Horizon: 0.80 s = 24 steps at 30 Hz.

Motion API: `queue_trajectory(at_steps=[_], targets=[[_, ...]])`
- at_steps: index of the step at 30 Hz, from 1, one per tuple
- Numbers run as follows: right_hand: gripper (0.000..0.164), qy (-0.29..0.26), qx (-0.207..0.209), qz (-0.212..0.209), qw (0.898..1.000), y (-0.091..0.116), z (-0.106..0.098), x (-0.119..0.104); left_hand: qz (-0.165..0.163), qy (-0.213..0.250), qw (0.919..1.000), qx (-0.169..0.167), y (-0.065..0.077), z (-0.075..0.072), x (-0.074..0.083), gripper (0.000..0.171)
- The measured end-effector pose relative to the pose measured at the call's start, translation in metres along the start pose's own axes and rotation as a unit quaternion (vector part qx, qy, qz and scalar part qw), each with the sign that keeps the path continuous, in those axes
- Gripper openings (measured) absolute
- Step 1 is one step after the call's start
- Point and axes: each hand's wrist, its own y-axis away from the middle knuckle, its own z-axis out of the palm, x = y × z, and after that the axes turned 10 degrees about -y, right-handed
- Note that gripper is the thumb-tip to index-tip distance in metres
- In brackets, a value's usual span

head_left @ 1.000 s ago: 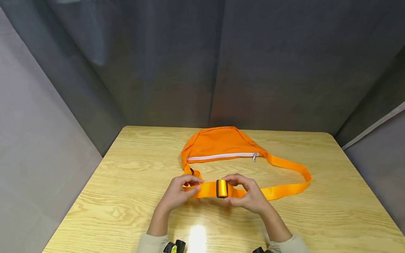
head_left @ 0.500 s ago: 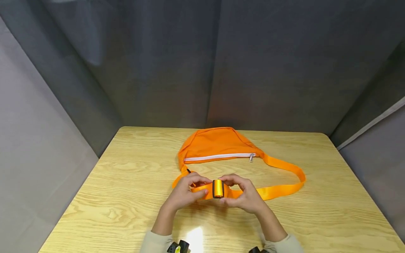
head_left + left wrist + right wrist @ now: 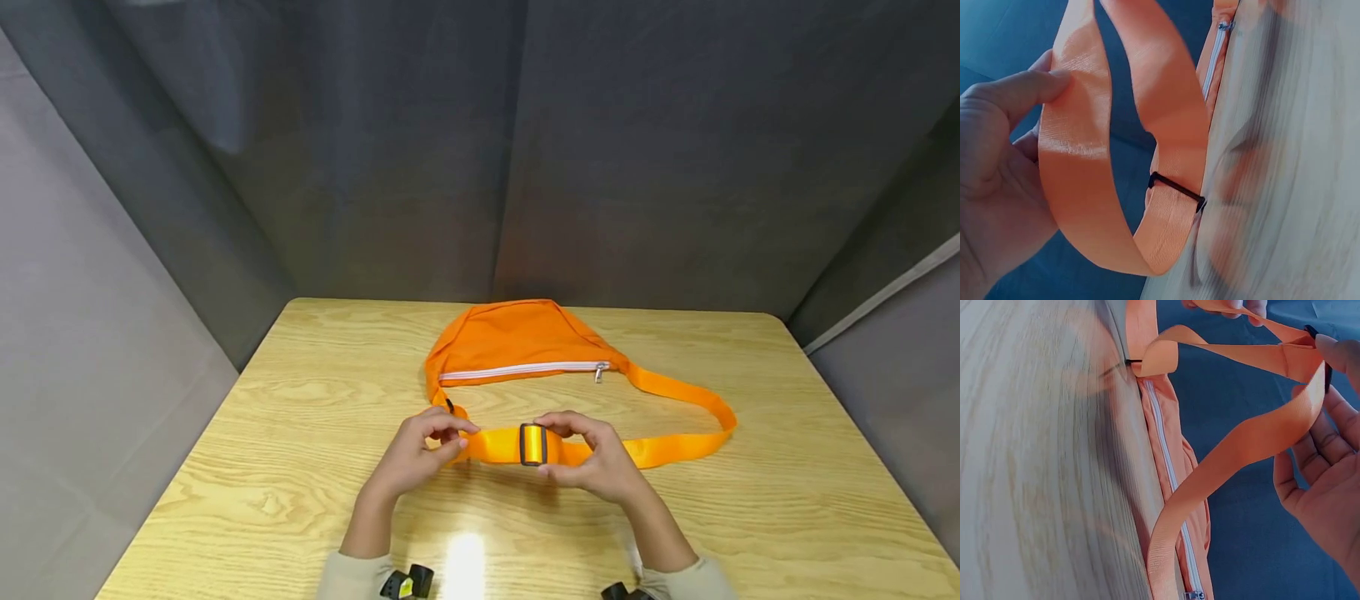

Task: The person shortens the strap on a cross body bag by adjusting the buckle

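Observation:
An orange waist bag (image 3: 525, 337) with a white zipper lies on the table, its strap (image 3: 500, 446) lifted in front of it. My right hand (image 3: 596, 458) pinches the strap by a black slide buckle (image 3: 533, 444), thumb below and fingers above. To the left, my left hand (image 3: 416, 450) holds the same strap between thumb and fingers. In the left wrist view the left thumb presses on the webbing (image 3: 1075, 125), which loops down and up through a black ring (image 3: 1175, 189) near the bag. The right wrist view shows the right fingers behind the strap, at the buckle (image 3: 1327, 378).
The wooden table (image 3: 300, 483) has rounded far corners. A grey curtain (image 3: 405, 167) hangs behind it, with pale panels at both sides. The rest of the strap (image 3: 720, 412) curves over the table's right part, back to the bag's right end.
Half a second ago the hands drew closer together; now the left has moved left again, and a longer stretch of strap shows between it and the buckle. The buckle has turned to face upward more.

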Motion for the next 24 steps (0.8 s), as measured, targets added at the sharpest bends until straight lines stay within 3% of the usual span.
queue_trajectory(at_steps=[5, 7, 11, 17, 24], targets=[[0.046, 0.014, -0.004, -0.009, 1.000, 0.000, 0.001, 0.007, -0.008, -0.017, 0.9998, 0.003, -0.001, 0.006, -0.025, 0.021], [0.047, 0.007, -0.001, -0.010, 1.000, 0.000, 0.000, 0.015, -0.001, -0.019, 0.9998, 0.008, -0.002, 0.010, -0.028, 0.022], [0.049, -0.022, 0.013, -0.009, 1.000, 0.003, -0.006, 0.030, 0.023, -0.017, 0.9995, 0.011, -0.008, 0.023, -0.020, 0.028], [0.049, -0.039, 0.007, -0.010, 0.999, 0.005, -0.008, 0.031, 0.060, 0.019, 0.9979, 0.018, -0.016, 0.046, -0.002, 0.050], [0.049, -0.040, 0.004, -0.009, 0.999, 0.004, -0.004, 0.033, 0.081, 0.051, 0.9945, 0.041, -0.022, 0.057, 0.001, 0.051]])
